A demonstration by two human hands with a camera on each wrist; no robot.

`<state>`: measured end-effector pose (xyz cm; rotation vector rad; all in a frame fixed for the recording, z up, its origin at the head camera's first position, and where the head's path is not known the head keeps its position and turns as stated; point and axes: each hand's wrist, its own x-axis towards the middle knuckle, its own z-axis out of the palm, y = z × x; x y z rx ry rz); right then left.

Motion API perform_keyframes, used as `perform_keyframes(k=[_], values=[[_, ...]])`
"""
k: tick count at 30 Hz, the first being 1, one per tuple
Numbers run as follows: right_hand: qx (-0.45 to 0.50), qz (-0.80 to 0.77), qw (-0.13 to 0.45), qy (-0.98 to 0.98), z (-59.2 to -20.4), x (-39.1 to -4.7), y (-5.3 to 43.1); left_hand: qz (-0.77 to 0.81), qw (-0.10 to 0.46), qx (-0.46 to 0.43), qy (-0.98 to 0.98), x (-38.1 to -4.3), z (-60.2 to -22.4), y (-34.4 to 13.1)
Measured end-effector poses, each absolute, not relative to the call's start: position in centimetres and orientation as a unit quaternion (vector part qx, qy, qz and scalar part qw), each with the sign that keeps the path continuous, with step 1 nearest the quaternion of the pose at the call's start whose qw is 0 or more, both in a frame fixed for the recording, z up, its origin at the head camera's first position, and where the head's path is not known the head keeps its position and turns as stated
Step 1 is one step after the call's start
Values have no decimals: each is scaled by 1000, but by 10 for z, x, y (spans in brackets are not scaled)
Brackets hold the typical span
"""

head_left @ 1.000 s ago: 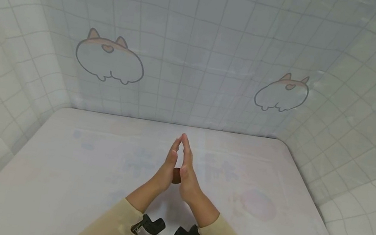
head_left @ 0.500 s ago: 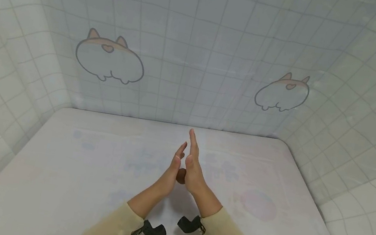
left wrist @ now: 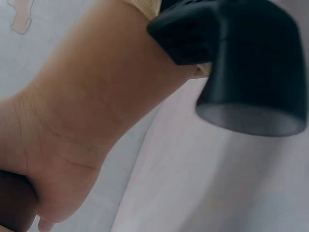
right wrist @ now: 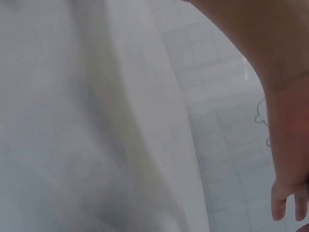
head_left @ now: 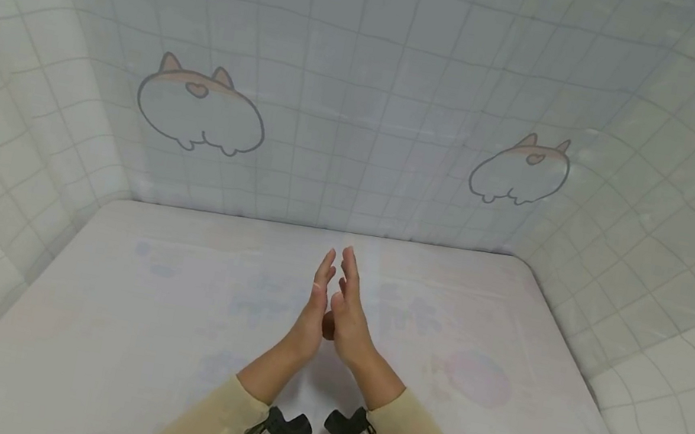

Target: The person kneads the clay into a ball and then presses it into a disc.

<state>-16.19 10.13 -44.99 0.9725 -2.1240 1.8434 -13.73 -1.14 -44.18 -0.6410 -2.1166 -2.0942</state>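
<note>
A small brown rounded lump, like a ball of modelling clay, sits between my two palms, partly covered by them. My left hand presses it from the left, fingers straight and pointing forward. From the other side my right hand presses with straight fingers too. The fingertips are slightly apart at the top. In the left wrist view the brown ball shows at the lower left against the heel of the left hand. The right wrist view has the right hand along its right edge.
Under the hands is a table with a pale, faintly patterned cover. Grid-patterned curtains with cartoon animal drawings hang behind it and at both sides. Black wrist camera mounts sit at both cuffs, close to each other.
The hands have slid back and forth against each other with the brown ball between them. Half a second ago the right hand was further forward; now the fingertips are about level.
</note>
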Motion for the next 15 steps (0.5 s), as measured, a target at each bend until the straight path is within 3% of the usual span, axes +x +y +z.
perform_keyframes(k=[9,15], values=[[306,647,71,-695,-430,-150,100,-726,117,-186,-652,-143,-445,-9],[283,657,77,-695,-412,-145,106,-723,117,-183,-656,-148,-444,-16]])
